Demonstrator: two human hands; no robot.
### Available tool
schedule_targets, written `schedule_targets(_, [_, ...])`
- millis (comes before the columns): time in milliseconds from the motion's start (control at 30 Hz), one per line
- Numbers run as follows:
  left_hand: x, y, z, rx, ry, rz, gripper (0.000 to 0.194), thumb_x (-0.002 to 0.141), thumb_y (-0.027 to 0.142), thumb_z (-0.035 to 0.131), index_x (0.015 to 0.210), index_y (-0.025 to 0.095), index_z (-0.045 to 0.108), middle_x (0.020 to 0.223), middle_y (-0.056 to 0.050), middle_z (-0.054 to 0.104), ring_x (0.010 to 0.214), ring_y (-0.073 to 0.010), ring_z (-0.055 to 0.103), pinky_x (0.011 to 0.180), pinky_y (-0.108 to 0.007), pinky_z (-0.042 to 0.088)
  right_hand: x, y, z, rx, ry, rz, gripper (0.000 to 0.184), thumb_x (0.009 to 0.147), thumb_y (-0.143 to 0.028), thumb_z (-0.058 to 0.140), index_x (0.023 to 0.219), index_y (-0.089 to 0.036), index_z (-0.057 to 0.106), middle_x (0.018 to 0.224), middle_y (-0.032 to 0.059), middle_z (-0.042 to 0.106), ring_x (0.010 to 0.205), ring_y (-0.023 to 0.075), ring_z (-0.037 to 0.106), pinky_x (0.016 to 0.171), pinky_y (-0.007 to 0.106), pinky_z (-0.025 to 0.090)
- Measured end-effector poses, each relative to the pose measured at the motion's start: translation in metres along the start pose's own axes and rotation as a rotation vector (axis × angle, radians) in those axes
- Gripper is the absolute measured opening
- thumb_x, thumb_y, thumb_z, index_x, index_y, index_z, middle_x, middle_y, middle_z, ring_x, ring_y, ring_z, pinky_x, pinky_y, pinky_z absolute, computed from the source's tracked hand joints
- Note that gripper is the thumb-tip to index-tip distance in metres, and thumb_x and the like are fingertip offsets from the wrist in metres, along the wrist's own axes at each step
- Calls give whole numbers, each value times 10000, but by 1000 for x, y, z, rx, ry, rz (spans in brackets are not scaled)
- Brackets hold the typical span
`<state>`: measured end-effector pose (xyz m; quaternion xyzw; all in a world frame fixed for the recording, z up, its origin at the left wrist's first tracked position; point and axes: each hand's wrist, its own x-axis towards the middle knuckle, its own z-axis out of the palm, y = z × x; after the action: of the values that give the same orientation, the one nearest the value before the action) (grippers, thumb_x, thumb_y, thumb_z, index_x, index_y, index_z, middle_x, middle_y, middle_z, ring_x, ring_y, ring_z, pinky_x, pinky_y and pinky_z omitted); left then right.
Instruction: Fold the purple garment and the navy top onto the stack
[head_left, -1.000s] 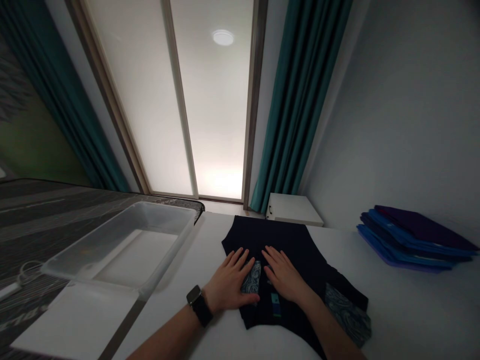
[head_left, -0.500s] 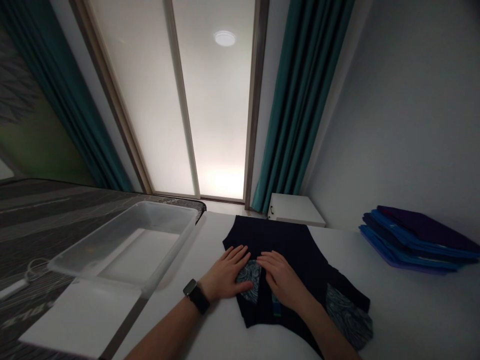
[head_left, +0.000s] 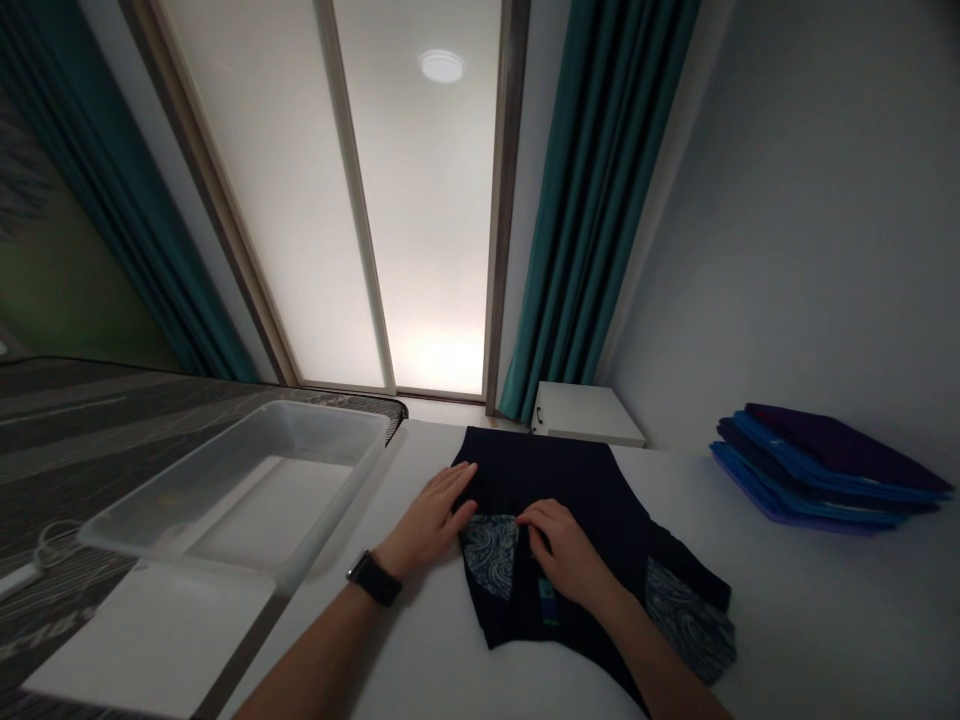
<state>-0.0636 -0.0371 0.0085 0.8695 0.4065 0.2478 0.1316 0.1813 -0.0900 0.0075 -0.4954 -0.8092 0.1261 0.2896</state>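
Observation:
A dark navy shirt (head_left: 551, 470) with paisley-patterned sleeves lies partly folded on the white table. My left hand (head_left: 427, 520), a black watch (head_left: 373, 578) on its wrist, lies flat along the shirt's left edge with the thumb apart from the fingers. Just right of it, one paisley sleeve (head_left: 490, 560) is folded inward over the shirt. My right hand (head_left: 564, 545) rests its bent fingertips on the cloth at that sleeve's upper right corner. Below this hand a small blue-green label (head_left: 549, 602) shows. The other paisley sleeve (head_left: 688, 615) spreads out beyond my right forearm.
On the left stands a clear plastic bin (head_left: 225, 500), next to the table (head_left: 420, 660). A stack of folded blue and purple clothes (head_left: 832, 470) sits at the right, by the wall. Behind the table are a white cabinet (head_left: 589, 412) and teal curtains (head_left: 577, 250).
My left hand has slid left off the folded paisley sleeve to the shirt's edge. My right hand's fingers are more bent, and more of the label shows. The view has shifted slightly.

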Motion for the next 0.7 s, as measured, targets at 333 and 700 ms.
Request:
schedule_targets(333, [-6,-15,16,187,-181,-1,588,957,489,455,1480,239,358,1556,-78,305,1455,-237,230,1197,-472,153,-18,-40,12,-69,-346,-150,682,880,-415,591,1483,-213,345,1544,96,340,1416,272,291,1164,438,249])
schedule_targets(700, [-8,-19,16,320,-200,-50,673,962,597,341,1509,210,286,1582,-80,226,1470,-240,171,1185,-475,181,-26,-43,24,-142,-483,-129,701,963,-464,411,1533,-132,173,1597,97,86,1477,273,72,1215,466,69])
